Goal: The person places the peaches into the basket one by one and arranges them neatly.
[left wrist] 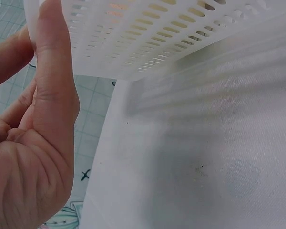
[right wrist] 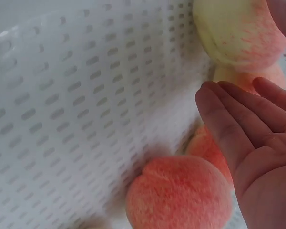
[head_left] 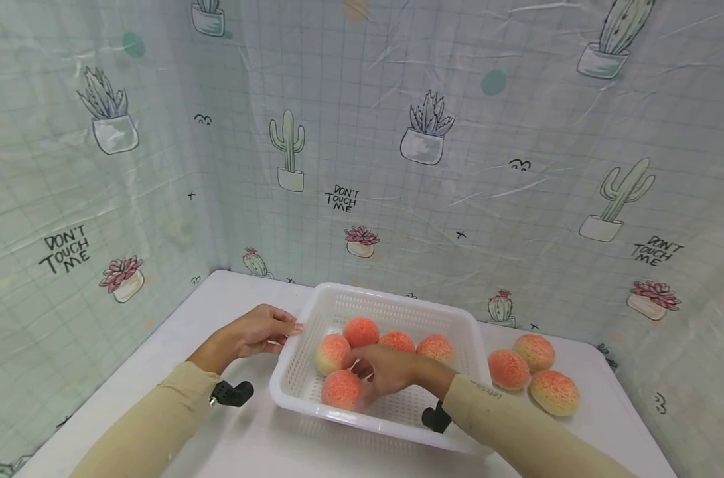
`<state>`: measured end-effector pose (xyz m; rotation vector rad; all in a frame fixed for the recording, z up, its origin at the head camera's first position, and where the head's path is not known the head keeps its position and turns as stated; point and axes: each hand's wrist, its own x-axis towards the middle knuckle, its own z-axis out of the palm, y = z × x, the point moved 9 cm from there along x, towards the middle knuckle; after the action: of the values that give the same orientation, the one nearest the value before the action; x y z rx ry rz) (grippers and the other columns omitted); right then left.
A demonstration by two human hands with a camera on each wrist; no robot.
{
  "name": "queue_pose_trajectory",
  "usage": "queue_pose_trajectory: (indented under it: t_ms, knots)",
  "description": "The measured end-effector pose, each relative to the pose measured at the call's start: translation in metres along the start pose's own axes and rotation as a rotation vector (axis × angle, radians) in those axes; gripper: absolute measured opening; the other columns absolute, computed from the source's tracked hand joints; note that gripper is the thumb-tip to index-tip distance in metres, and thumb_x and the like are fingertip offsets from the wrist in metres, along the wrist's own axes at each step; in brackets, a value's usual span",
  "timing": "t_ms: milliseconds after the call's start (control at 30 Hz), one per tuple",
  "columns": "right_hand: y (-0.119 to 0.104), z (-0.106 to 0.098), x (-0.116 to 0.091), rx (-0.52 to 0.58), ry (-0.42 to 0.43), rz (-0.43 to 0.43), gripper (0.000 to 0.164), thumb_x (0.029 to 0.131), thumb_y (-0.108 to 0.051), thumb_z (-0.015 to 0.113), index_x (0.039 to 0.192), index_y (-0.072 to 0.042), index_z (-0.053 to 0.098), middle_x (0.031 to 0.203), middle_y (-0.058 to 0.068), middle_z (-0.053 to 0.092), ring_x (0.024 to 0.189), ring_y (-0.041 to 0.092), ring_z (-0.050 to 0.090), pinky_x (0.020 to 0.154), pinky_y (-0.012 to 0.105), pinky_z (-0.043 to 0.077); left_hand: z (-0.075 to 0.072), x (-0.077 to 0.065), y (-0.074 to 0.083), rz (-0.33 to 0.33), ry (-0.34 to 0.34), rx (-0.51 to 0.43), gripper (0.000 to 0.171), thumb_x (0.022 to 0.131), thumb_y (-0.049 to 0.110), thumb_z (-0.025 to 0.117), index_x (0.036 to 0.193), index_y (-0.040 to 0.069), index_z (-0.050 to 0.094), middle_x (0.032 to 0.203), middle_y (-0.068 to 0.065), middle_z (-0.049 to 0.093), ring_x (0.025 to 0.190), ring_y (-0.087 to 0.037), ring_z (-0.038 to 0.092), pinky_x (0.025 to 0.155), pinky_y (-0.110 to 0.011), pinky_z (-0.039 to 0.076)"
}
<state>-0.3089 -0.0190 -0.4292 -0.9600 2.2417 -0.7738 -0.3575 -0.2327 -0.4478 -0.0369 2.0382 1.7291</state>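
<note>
A white perforated plastic basket [head_left: 397, 435] stands on the table with several pink-and-yellow peaches inside. My left hand [head_left: 265, 330] holds its left rim, with the thumb on the outer wall in the left wrist view. Inside the basket is my right hand [head_left: 391, 368], beside the front-left peach [head_left: 340, 390]. In the right wrist view the fingers are fairly straight, and this peach [right wrist: 236, 33] lies between them and the thumb. Another peach [head_left: 333, 352] sits just behind it. Three more, including a rear peach [head_left: 360, 331], line the back of the basket.
Three peaches lie on the white table [head_left: 230, 431] to the right of the basket: a near peach [head_left: 555, 392], a left peach [head_left: 508, 369] and a far peach [head_left: 534, 352]. A cactus-printed curtain [head_left: 373, 133] encloses the back and sides.
</note>
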Motion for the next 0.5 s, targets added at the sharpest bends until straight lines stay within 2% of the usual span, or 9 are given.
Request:
queue_pose_trajectory:
  t_ms: [133, 267, 500]
  knots:
    - [0.001, -0.011, -0.009, 0.013, 0.03, 0.004, 0.061, 0.078, -0.015, 0.089, 0.133, -0.007, 0.064, 0.136, 0.013, 0.069, 0.122, 0.028, 0.07, 0.103, 0.035, 0.057, 0.003, 0.0, 0.001, 0.015, -0.037, -0.006, 0.035, 0.096, 0.023, 0.076, 0.121, -0.001, 0.071, 0.098, -0.005, 0.076, 0.08, -0.015, 0.067, 0.069, -0.028, 0.063]
    - [0.004, -0.026, -0.022, 0.072, 0.054, 0.031, 0.06, 0.081, -0.014, 0.088, 0.135, -0.003, 0.065, 0.137, 0.019, 0.068, 0.124, 0.032, 0.069, 0.106, 0.042, 0.057, 0.005, -0.001, 0.002, 0.031, -0.068, -0.026, 0.024, 0.098, 0.018, 0.073, 0.114, 0.0, 0.073, 0.092, -0.003, 0.075, 0.078, -0.012, 0.067, 0.067, -0.026, 0.061]
    - [0.013, -0.054, -0.053, 0.09, 0.108, 0.039, 0.059, 0.082, -0.014, 0.088, 0.136, -0.003, 0.065, 0.136, 0.018, 0.069, 0.126, 0.034, 0.068, 0.108, 0.048, 0.055, 0.005, 0.0, 0.002, 0.03, -0.075, -0.024, 0.029, 0.099, 0.021, 0.072, 0.117, -0.001, 0.072, 0.095, -0.003, 0.076, 0.08, -0.012, 0.069, 0.069, -0.027, 0.063]
